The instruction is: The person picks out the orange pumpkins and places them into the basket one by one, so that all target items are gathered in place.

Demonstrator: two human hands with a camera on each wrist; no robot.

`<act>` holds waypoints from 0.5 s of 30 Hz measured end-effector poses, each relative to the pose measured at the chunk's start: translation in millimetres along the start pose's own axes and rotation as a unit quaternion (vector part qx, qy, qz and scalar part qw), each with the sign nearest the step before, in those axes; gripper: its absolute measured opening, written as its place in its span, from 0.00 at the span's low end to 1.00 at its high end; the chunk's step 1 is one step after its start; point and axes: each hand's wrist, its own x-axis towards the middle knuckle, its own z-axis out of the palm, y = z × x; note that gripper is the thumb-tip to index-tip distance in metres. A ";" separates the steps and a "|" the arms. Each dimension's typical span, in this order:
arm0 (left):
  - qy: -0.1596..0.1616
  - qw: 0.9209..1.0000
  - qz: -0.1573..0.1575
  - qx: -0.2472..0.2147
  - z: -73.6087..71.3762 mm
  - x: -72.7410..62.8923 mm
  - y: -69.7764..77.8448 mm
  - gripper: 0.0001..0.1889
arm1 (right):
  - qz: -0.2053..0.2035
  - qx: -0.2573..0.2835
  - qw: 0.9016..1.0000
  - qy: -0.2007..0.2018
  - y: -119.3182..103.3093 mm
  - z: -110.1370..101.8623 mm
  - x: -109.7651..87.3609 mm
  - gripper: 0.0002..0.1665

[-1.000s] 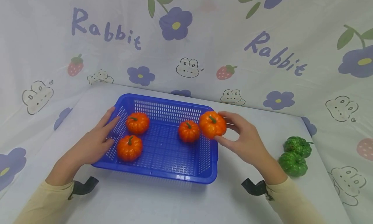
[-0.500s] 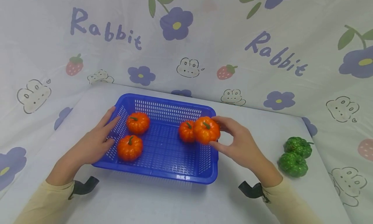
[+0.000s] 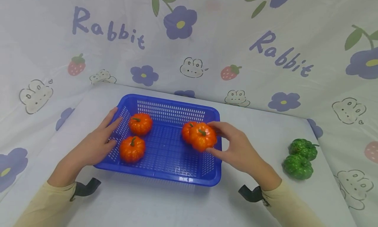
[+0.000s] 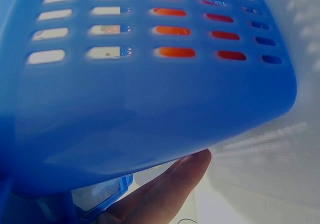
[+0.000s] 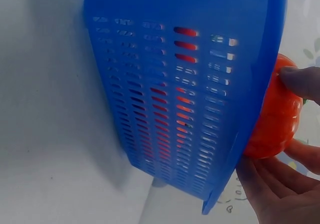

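Note:
My right hand (image 3: 233, 145) pinches an orange toy pumpkin (image 3: 203, 137) between thumb and fingers at the right end of a blue plastic basket (image 3: 156, 177). In the head view it partly covers another orange pumpkin (image 3: 186, 131) inside. The right wrist view shows the held pumpkin (image 5: 277, 116) at rim height, past the slotted wall. My left hand (image 3: 93, 145) rests on the basket's left rim, fingers fairly straight; its fingers (image 4: 175, 189) touch the rim in the left wrist view. Beside that end, inside, sit two more orange pumpkins, one behind (image 3: 140, 124) and one in front (image 3: 132, 149).
Two green pumpkins, one behind (image 3: 302, 149) and one in front (image 3: 297, 167), lie close together at the right of the white table (image 3: 141, 207). A printed cloth (image 3: 212, 33) hangs behind the table. Black curved pieces (image 3: 87, 187) are fixed at both wrists.
My right hand has carried the pumpkin leftward and down from the basket's right rim, so it now overlaps the pumpkin inside. The left hand and basket stay put.

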 end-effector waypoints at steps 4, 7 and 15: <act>0.000 1.000 0.001 -0.002 -0.3 0.3 0.6 0.39 | -0.002 0.000 1.000 -0.011 -1.6 1.9 1.3 0.44; -0.003 1.000 -0.002 -0.003 -1.0 0.5 1.9 0.39 | 0.002 -0.003 1.000 -0.025 -4.5 3.1 2.1 0.43; -0.009 1.000 -0.008 -0.004 -1.2 1.6 2.1 0.39 | 0.019 -0.031 0.997 -0.070 -11.4 10.2 5.4 0.43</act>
